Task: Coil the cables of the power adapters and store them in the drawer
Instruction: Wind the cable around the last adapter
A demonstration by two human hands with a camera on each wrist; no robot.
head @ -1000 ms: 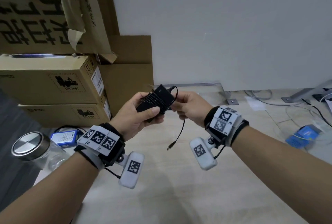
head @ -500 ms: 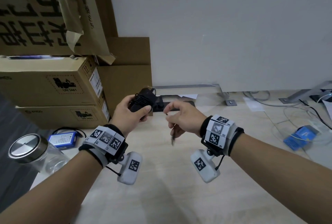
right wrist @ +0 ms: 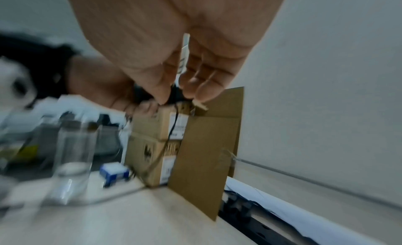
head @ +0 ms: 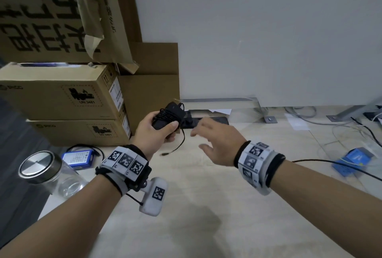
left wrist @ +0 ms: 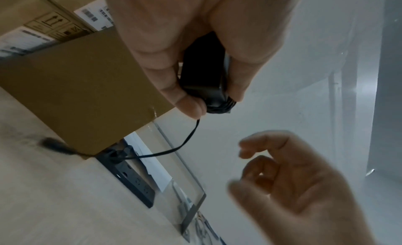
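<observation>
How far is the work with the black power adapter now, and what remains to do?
Mostly done: the cable is wound around the power adapter, which the left hand grips. In hand: a short cable tail with the plug hangs loose below it; the right hand is open beside it, holding nothing. Left: secure that tail and store the adapter. No drawer shows in any view.

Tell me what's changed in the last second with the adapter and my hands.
The right hand has let go of the cable and pulled away, fingers now spread and empty. The cable's free end has dropped and hangs loose below the adapter, its plug dangling above the table. The left hand has kept its grip on the wrapped adapter, held slightly farther left. Boxes and jar are unchanged.
</observation>
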